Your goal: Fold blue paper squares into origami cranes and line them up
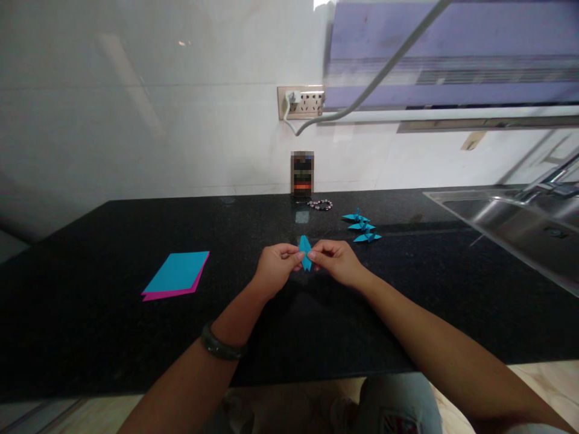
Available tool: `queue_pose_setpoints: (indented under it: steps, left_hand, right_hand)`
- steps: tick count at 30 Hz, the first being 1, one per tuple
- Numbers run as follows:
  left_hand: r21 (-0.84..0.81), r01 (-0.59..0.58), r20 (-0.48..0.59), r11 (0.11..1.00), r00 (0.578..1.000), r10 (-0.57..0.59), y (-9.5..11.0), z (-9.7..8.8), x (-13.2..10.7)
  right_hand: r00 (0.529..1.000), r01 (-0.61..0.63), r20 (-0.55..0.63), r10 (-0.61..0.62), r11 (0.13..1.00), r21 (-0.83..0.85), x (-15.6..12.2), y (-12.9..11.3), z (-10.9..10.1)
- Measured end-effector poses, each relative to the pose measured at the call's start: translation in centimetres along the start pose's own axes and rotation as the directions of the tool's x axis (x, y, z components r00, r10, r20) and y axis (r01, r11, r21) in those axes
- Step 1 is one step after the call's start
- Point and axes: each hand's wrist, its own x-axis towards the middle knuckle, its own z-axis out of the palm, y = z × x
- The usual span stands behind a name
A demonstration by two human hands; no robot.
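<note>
A small piece of folded blue paper (pixel 304 246), narrow and pointed with a split lower end, is held upright over the counter. My left hand (pixel 277 265) pinches its left edge between thumb and fingers. From the other side, my right hand (pixel 337 260) pinches the right edge, its thumb lying on the front. Beyond my right hand, three blue paper cranes (pixel 362 227) stand in a short row. Off to the left lies a stack of square origami paper (pixel 178 272), blue on top with pink sheets below.
A phone (pixel 302 175) leans against the tiled wall, with a beaded bracelet (pixel 321 205) beside it. At the right a steel sink (pixel 497 223) with a faucet (pixel 549 184) is set into the black counter (pixel 113 337). A grey cable (pixel 362 96) hangs from the wall socket (pixel 307 103).
</note>
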Motion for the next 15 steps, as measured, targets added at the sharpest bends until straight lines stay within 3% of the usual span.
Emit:
queue_pose_setpoints:
  steps: [6,15]
  left_hand:
    - [0.092,-0.079,0.049,0.993,0.996,0.075,-1.3,-0.3,0.5]
    - [0.186,-0.087,0.033,0.979,0.996,0.083,-1.7,-0.3,0.5]
  right_hand:
    - [0.999,-0.019,0.025,0.020,0.999,-0.041,0.2,0.4,0.2]
    - [0.999,0.013,0.038,-0.007,0.988,-0.151,-0.1,0.6,0.5]
